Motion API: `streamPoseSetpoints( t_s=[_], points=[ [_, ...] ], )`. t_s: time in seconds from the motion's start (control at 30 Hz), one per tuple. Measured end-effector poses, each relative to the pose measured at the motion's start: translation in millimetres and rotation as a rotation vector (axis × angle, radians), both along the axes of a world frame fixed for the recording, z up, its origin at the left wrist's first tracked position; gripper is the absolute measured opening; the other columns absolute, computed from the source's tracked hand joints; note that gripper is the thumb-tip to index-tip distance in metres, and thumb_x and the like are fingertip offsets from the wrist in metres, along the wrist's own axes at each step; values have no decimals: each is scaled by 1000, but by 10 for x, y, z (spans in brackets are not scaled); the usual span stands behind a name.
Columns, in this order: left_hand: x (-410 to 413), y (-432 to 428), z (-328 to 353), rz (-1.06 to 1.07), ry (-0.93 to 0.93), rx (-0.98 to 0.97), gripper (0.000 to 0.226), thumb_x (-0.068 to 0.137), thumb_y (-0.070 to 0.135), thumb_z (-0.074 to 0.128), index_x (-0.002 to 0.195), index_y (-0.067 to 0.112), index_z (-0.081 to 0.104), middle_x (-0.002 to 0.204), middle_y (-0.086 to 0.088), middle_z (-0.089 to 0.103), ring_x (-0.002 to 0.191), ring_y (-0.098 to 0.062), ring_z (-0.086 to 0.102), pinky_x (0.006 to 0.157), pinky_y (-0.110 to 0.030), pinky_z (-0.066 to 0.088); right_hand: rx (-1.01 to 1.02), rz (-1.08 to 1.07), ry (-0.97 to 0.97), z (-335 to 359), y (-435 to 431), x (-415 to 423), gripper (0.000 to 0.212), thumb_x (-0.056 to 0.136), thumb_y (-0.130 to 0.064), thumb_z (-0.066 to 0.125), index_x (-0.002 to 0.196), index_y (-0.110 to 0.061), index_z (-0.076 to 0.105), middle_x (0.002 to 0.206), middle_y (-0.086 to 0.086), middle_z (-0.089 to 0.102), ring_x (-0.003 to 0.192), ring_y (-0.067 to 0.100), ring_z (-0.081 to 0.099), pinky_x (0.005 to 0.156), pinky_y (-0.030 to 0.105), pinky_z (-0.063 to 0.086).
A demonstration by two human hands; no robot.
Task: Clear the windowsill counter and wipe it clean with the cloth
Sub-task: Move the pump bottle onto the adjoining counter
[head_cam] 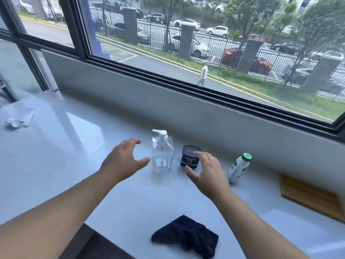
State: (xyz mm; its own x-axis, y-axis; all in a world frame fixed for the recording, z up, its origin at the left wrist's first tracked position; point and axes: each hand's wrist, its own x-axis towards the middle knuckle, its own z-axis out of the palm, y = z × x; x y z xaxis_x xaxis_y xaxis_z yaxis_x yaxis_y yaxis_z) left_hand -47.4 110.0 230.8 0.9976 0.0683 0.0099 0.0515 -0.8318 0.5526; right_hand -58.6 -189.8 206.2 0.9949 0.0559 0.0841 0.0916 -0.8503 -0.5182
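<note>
A clear pump bottle [162, 154] stands upright on the pale windowsill counter [74, 165]. Just left of it, my left hand [123, 159] is spread open, thumb near the bottle's base, not touching it. A dark round jar [189, 156] sits to the bottle's right. My right hand [207, 174] is open beside the jar, index fingertip over its lid and thumb near its base. A white bottle with a green cap [239, 170] leans further right. A dark blue cloth [186, 237] lies crumpled near the front edge.
A crumpled white tissue [17, 122] lies at the far left of the counter. A wooden tray [309, 198] rests at the right. The grey wall under the window [168, 101] runs along the back. The counter's front edge drops off at lower left.
</note>
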Motion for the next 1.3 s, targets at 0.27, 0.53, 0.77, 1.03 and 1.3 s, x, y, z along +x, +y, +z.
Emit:
streamPoseSetpoints(
  t_s=[0.27, 0.53, 0.77, 1.03, 1.3],
  points=[
    [403, 239, -228, 36, 119, -7, 83, 82, 58, 78, 151, 34, 39, 159, 9, 39, 134, -18, 49, 100, -42, 51, 93, -97, 149, -419, 342, 537, 51, 94, -43, 59, 142, -28, 55, 137, -3, 60, 126, 22, 49, 93, 35, 42],
    [1383, -143, -745, -58, 266, -16, 117, 68, 61, 89, 160, 39, 22, 167, 12, 26, 145, -15, 39, 105, -39, 49, 533, -221, 547, -1114, 601, 1366, 62, 95, -34, 61, 154, -34, 42, 148, -2, 54, 113, 14, 52, 73, 24, 44],
    [1843, -330, -1231, -114, 291, 9, 111, 62, 62, 86, 150, 41, 22, 156, 12, 38, 121, -15, 54, 78, -32, 48, 782, -218, 837, -1529, 753, 1719, 86, 79, -27, 62, 159, -37, 35, 153, 5, 54, 119, 22, 57, 91, 37, 43],
    [1517, 206, -914, 58, 213, -109, 105, 51, 75, 83, 138, 57, 25, 140, 20, 50, 107, -8, 57, 72, -27, 46, 932, -202, 823, -1314, 1240, 1601, 83, 75, -20, 56, 153, -44, 41, 140, -2, 62, 102, 19, 56, 89, 34, 49],
    [92, 1905, 135, 339, 62, -32, 121, 49, 82, 79, 153, 50, 25, 151, 16, 48, 119, -11, 58, 86, -33, 48, 951, 127, 846, -424, 3006, 825, 49, 92, -13, 61, 138, -31, 57, 115, 4, 72, 104, 25, 69, 95, 38, 56]
  ],
)
